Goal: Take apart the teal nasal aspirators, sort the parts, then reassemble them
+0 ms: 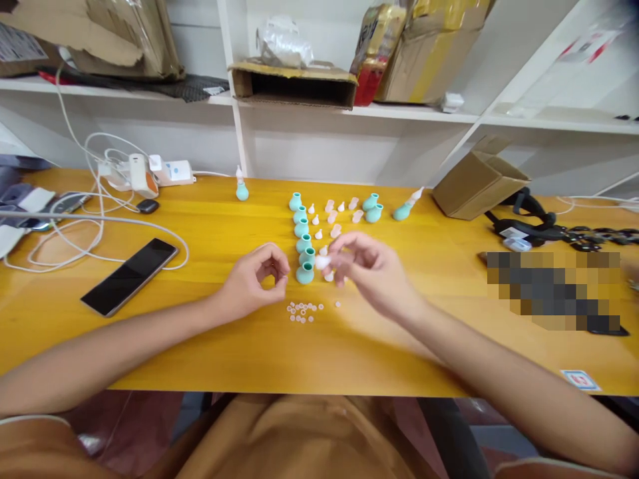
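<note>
R hand [372,269] well inside tbl edge [279,390]

We catch no clear words: upper left, we get a printed label [20,48] on a cardboard box [14,68], too small to read; top, right of centre, blurred lettering [368,30] on a red-and-gold package [378,54]; lower right, a blue-bordered sticker [581,380] on the table [210,359], red marks [579,379] illegible
</note>
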`<state>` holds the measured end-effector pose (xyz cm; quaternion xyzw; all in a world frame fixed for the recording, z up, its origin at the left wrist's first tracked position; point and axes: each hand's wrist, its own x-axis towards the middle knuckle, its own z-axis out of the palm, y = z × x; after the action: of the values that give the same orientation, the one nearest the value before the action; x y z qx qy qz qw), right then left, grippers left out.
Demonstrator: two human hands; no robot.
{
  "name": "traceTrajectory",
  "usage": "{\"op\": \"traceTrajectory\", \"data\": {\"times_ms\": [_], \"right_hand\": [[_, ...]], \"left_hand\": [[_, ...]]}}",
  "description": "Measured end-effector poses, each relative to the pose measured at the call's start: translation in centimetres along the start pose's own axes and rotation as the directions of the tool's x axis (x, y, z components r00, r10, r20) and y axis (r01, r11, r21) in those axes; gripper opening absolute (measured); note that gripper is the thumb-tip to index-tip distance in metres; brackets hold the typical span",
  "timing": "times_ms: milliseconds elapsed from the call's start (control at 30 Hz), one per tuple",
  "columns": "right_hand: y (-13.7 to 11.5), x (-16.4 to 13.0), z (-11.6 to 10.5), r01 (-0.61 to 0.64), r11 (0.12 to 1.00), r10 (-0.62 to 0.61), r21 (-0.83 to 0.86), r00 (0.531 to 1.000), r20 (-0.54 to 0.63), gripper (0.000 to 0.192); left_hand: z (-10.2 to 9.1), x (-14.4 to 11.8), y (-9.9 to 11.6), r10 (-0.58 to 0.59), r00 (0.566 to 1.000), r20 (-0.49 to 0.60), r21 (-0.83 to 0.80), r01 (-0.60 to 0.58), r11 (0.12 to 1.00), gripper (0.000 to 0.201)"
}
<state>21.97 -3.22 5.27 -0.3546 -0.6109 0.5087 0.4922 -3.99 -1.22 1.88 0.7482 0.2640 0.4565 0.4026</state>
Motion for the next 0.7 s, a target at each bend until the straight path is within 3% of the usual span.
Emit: {"op": "traceTrajectory", "data": {"times_ms": [100, 267, 400, 700], "right_hand": [[2.4, -3.0, 2.0, -0.156, 0.943, 0.148, 0.295, 0.988, 0.051, 0.023], [4.1, -4.4, 2.8, -0.274, 0.811, 0.234, 0.517, 0.962, 0.141, 0.021], [4.2, -4.3, 2.8, -0.277, 0.781, 0.196, 0.56, 0.96, 0.201, 0.018], [4.7, -4.4, 2.8, -0.253, 0.826, 0.152, 0.504, 0.96, 0.234, 0.022]], "left_hand": [[0.2, -0.3, 0.8, 0.088, 0.996, -0.017, -0.065, -0.089, 0.994, 0.018], [0.8, -1.1, 1.8, 0.167, 0.986, 0.001, -0.111, -0.166, 0.98, 0.023], [1.3, -1.5, 2.3, 0.177, 0.984, 0.032, -0.113, -0.173, 0.978, 0.025], [1.5, -2.1, 2.2, 0.182, 0.979, 0.087, -0.05, -0.179, 0.983, 0.026]]}}
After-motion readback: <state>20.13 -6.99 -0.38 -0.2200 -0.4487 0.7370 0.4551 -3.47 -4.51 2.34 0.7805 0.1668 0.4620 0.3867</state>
